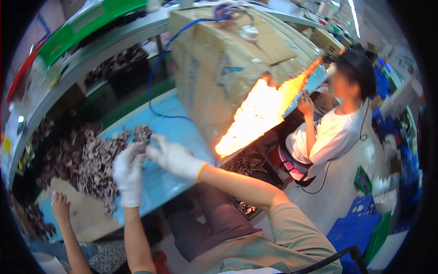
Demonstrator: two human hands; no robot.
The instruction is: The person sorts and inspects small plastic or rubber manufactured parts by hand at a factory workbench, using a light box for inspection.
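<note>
My left hand (127,173), in a white knitted glove, is at the right edge of a heap of small grey-brown parts (98,160) on the light blue tabletop (175,132). Its fingers curl inward; whatever they hold is too small and blurred to name. From the right comes my right hand (178,159), in a white glove with a yellow cuff. Its fingertips are bent together close to the left hand, and what lies between them cannot be made out. A small clump of the same parts (142,133) lies just beyond my fingers.
A big cardboard box (200,68) stands on the table, a blue cable (150,86) beside it. Glaring orange-white light (255,112) shows at its right. A co-worker's bare hand (60,208) rests near brown cardboard (84,210); another person (331,132) sits right. A parts crate (248,166) is below.
</note>
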